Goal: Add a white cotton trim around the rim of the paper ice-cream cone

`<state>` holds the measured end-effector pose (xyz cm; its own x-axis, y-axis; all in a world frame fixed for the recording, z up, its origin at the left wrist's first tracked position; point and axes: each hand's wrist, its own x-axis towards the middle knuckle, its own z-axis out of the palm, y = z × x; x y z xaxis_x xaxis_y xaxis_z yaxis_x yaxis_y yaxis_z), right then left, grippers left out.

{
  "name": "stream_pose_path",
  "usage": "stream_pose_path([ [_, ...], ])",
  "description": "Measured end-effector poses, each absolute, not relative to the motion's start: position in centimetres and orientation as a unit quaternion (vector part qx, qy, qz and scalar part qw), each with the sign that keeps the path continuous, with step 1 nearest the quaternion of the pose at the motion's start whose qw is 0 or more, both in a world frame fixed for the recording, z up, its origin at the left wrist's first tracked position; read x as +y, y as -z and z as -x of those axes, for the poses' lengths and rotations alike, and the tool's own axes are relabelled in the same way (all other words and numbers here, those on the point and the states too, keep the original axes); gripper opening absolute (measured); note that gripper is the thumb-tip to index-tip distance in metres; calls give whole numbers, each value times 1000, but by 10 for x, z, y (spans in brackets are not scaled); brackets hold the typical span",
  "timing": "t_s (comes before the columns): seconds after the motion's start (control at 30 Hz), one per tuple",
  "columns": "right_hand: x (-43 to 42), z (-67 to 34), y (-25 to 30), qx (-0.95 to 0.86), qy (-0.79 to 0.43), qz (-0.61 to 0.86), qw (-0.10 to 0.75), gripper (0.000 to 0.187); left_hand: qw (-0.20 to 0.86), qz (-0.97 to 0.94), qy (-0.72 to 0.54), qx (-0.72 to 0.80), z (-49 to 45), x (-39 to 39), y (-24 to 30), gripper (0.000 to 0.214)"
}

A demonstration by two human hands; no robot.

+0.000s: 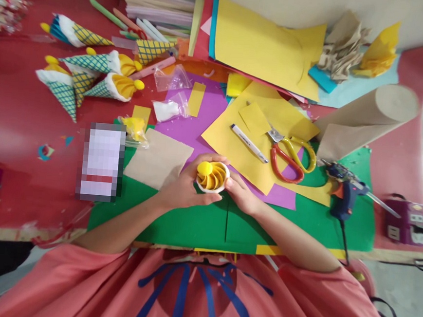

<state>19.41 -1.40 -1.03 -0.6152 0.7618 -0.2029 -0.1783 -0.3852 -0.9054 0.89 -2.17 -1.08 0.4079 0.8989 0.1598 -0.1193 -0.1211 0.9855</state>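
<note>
Both my hands hold one paper craft piece (212, 177) over the green sheet (191, 225): pleated yellow paper with a white rim and a yellow ball on top. My left hand (185, 186) wraps round its left side, thumb over the top edge. My right hand (238, 192) pinches its right side with closed fingers. A tan paper square (158, 159) lies just left of my left hand.
Several finished cone crafts (89, 78) lie at the back left on the red table. Scissors (290, 155) and a white marker (249, 143) rest on yellow paper. A blue glue gun (344, 191) lies at the right, near a tan paper roll (368, 117). Stacked coloured sheets (264, 45) fill the back.
</note>
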Motion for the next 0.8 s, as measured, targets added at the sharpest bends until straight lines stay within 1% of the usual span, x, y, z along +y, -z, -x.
stream_pose_path([
  [0.1,-14,-194,11,-458,-774,315,304,61,578,-607,-441,321,-9,-22,12,73],
  [0.27,-16,-193,20,-420,-801,304,300,67,587,-600,-439,319,-11,-23,10,72],
  [0.47,-18,-189,22,-389,-817,306,295,60,600,-605,-432,295,-12,-23,9,76],
  [0.63,-16,-188,19,-386,-820,301,295,69,607,-598,-437,288,-12,-24,7,79],
  [0.8,-15,-189,23,-406,-809,314,286,64,615,-597,-429,284,-12,-23,5,82],
])
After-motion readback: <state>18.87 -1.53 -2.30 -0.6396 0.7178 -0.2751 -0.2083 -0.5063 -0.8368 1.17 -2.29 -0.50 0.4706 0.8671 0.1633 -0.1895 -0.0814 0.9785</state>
